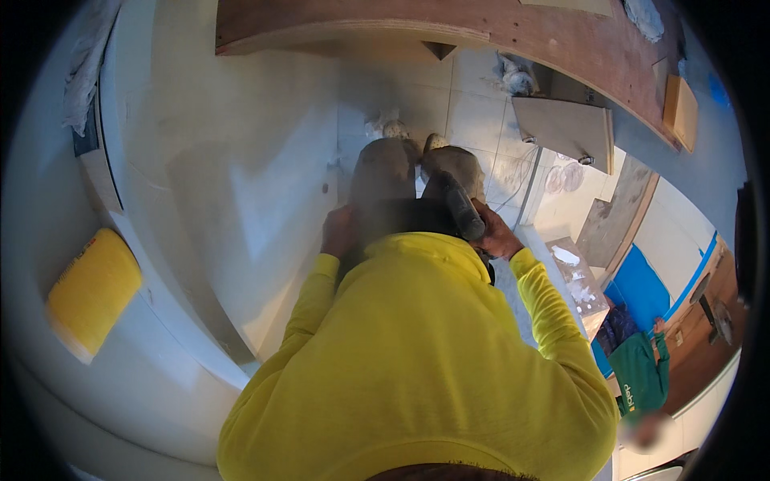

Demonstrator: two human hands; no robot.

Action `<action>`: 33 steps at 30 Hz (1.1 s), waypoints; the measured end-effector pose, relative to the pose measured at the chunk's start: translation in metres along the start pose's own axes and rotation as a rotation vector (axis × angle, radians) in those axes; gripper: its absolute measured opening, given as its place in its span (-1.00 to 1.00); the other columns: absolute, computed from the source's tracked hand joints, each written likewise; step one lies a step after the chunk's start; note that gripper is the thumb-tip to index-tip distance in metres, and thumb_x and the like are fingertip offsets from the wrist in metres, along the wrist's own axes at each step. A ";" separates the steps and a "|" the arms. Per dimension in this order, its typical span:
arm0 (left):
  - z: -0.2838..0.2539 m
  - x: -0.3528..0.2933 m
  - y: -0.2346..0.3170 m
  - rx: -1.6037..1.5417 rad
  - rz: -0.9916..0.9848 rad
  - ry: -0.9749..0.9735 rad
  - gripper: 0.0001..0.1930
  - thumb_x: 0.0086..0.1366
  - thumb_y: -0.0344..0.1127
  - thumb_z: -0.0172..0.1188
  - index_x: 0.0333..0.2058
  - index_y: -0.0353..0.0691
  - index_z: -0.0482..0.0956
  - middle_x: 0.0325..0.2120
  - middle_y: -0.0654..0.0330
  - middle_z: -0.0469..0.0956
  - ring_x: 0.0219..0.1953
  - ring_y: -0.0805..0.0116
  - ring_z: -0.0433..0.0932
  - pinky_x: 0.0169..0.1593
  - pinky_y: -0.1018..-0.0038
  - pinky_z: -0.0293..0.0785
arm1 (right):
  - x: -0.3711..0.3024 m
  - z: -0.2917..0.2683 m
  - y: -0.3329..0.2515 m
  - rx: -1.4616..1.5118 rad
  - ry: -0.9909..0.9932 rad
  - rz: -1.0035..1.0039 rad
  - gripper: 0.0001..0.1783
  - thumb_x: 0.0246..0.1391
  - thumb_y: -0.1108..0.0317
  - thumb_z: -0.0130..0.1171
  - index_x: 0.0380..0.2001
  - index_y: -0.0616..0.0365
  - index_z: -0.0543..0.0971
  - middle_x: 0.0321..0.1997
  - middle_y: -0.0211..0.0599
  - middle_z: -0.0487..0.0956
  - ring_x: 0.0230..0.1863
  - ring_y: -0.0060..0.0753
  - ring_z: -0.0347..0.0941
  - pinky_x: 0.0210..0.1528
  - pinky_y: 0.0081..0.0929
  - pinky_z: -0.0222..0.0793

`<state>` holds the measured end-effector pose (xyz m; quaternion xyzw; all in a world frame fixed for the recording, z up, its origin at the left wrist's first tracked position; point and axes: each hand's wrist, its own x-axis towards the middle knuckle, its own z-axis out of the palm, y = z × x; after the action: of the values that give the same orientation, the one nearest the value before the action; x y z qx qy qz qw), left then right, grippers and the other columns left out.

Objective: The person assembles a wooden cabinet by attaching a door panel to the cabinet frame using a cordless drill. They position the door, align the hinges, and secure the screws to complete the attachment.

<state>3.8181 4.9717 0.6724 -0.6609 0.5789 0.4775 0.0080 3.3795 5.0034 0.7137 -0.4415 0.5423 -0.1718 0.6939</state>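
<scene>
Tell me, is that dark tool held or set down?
Held: the right hand grips the dark tool at its near end.

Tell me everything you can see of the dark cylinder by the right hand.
The dark cylinder is grey-black and elongated, with a rounded near end. It slants just beyond the yellow sweatshirt, near end rightward. The right hand is at its right side, apparently holding it. Its far end blurs into dark shapes; material unclear.

Left hand (338,231) left of legs (385,175), right hand (497,233) on tool (460,208) to right, board (553,38) ahead past floor tiles (475,106), box (579,280) off right, co-worker (642,370) beyond box.
</scene>
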 end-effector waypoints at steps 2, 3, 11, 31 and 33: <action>-0.009 -0.005 0.023 -0.078 0.074 0.001 -0.62 0.46 -0.04 0.30 0.06 -0.15 0.80 -0.18 -0.09 0.82 -0.12 -0.03 0.82 0.02 0.18 0.67 | -0.001 -0.007 -0.005 -0.068 -0.016 0.084 -0.14 -0.11 0.32 0.58 0.30 0.01 0.45 0.15 0.02 0.71 0.23 0.07 0.64 0.36 -0.11 0.46; -0.007 -0.003 0.021 -0.020 0.094 -0.031 -0.63 0.45 -0.07 0.32 0.06 -0.16 0.80 -0.18 -0.09 0.82 -0.13 -0.03 0.82 0.02 0.18 0.67 | -0.004 -0.009 -0.005 -0.086 -0.003 0.121 -0.14 -0.11 0.32 0.58 0.31 0.01 0.45 0.18 0.05 0.70 0.25 0.13 0.63 0.36 -0.08 0.46; 0.035 -0.005 0.011 -0.052 0.079 -0.130 -0.74 0.41 -0.26 0.36 -0.03 -0.26 0.81 -0.26 0.05 0.80 -0.19 0.26 0.74 0.01 0.30 0.61 | -0.028 -0.022 0.029 -0.108 -0.009 0.223 0.00 -0.12 0.41 0.60 0.44 0.11 0.41 0.39 0.08 0.64 0.43 0.13 0.54 0.47 -0.12 0.41; -0.050 0.094 0.115 -1.668 -0.184 -0.287 -0.59 0.51 -0.24 0.22 0.22 -0.33 0.56 -0.24 0.20 0.55 -0.17 0.23 0.52 -0.01 0.31 0.54 | 0.040 -0.036 0.070 0.012 -0.004 0.102 0.00 -0.14 0.34 0.57 0.46 0.13 0.48 0.25 0.05 0.71 0.31 0.03 0.64 0.42 -0.19 0.48; -0.045 0.137 0.106 -1.686 -0.138 -0.274 -0.58 0.51 -0.26 0.22 0.23 -0.35 0.55 -0.20 0.16 0.58 -0.13 0.21 0.55 0.02 0.29 0.57 | 0.087 -0.038 0.116 -0.162 0.082 -0.064 -0.07 -0.10 0.26 0.55 0.43 -0.02 0.51 0.20 0.04 0.74 0.26 0.20 0.66 0.31 -0.03 0.55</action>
<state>3.7473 4.8072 0.6664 -0.4164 -0.0173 0.8224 -0.3872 3.3480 4.9892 0.5680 -0.5058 0.5679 -0.1672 0.6275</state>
